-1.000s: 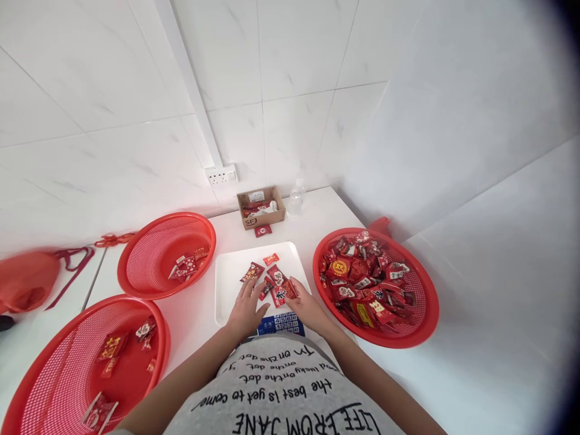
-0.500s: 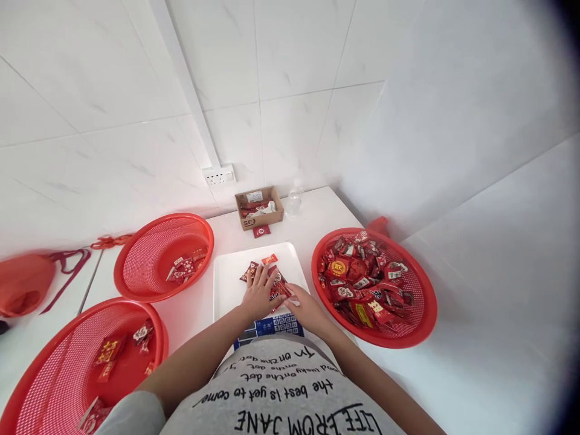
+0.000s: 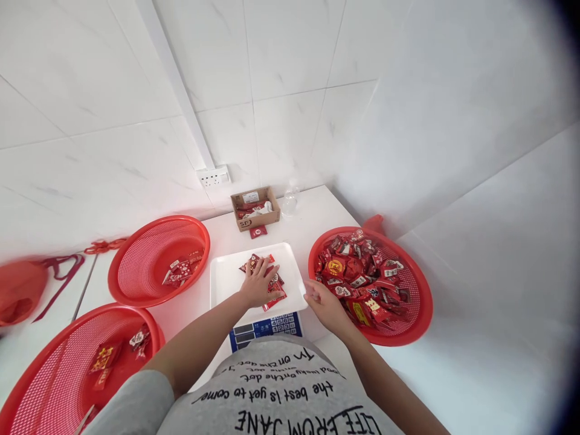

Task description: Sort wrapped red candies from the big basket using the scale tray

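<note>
My left hand point(image 3: 259, 286) lies spread over several red snack packets point(image 3: 274, 295) on the white tray point(image 3: 226, 290) of a weighing scale. Its palm and fingers cover part of the packets. At the tray's right edge is my right hand point(image 3: 324, 304), fingers slightly curled and thumb apart, with no packet visible in it. Whether its fingertips touch the tray rim I cannot tell. Below the tray shows the scale's blue keypad panel point(image 3: 265, 327). Just right of that hand stands a red plastic basket point(image 3: 423, 308) heaped with red-wrapped packets point(image 3: 357, 281).
At the left stand two more red baskets, the farther one point(image 3: 129, 260) and the nearer one point(image 3: 45, 368), each holding a few packets. A small cardboard box point(image 3: 258, 219) and a clear bottle point(image 3: 290, 202) are by the wall. One packet point(image 3: 258, 232) lies before the box.
My right hand has drawn back from the packets to the tray's right edge. My left hand stays over the packets, its fingers spread wider.
</note>
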Tool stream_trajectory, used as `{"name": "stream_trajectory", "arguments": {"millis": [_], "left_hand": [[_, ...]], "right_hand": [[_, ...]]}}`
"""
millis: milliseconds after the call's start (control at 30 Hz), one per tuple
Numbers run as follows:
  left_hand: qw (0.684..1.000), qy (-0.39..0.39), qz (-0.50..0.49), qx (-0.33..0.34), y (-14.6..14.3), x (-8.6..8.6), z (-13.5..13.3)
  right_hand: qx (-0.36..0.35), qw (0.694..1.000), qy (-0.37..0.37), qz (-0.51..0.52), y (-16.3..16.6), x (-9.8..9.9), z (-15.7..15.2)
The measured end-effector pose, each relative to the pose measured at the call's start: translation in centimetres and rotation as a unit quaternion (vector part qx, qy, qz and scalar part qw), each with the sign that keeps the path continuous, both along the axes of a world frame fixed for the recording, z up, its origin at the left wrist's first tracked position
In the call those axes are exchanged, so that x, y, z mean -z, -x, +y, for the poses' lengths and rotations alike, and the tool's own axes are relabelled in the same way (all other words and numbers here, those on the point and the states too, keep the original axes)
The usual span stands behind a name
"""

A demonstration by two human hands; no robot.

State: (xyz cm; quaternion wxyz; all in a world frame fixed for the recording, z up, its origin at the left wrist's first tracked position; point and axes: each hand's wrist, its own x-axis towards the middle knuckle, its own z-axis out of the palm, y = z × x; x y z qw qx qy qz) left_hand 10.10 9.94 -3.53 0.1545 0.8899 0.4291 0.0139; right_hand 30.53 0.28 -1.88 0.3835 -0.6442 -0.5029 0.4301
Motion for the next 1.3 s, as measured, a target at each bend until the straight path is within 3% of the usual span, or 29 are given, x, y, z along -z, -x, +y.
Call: {"name": "stream_trajectory", "arguments": {"millis": [233,467,633,900,1033,1300], "left_hand": [[0.999,-0.030,-0.022,0.004,0.2,0.0,0.5],[0.995,-0.030,-0.044,-0.090,2.8,-0.2,-1.0],[0.995,0.007,-0.026,-0.092,4.1,0.0,-2.0],[0.988,0.027,-0.075,-0.133,4.8,-0.5,-3.6],[0.978,0.038,-0.100,-0.182,6.1,-0.5,-4.7],[0.969,0.025,-0.128,-0.210,8.2,-0.7,-6.4]], "right_hand": [[0.042,0.989,-0.024,-0.137,-2.9,1.3,0.5],[0.021,0.985,0.088,-0.146,-5.6,5.1,0.2],[0.000,0.982,0.114,-0.147,-6.1,6.8,1.4],[-0.034,0.979,0.121,-0.162,-6.2,6.5,1.3],[-0.033,0.976,0.137,-0.168,-6.2,6.3,1.1],[-0.048,0.973,0.153,-0.164,-6.0,5.7,1.3]]}}
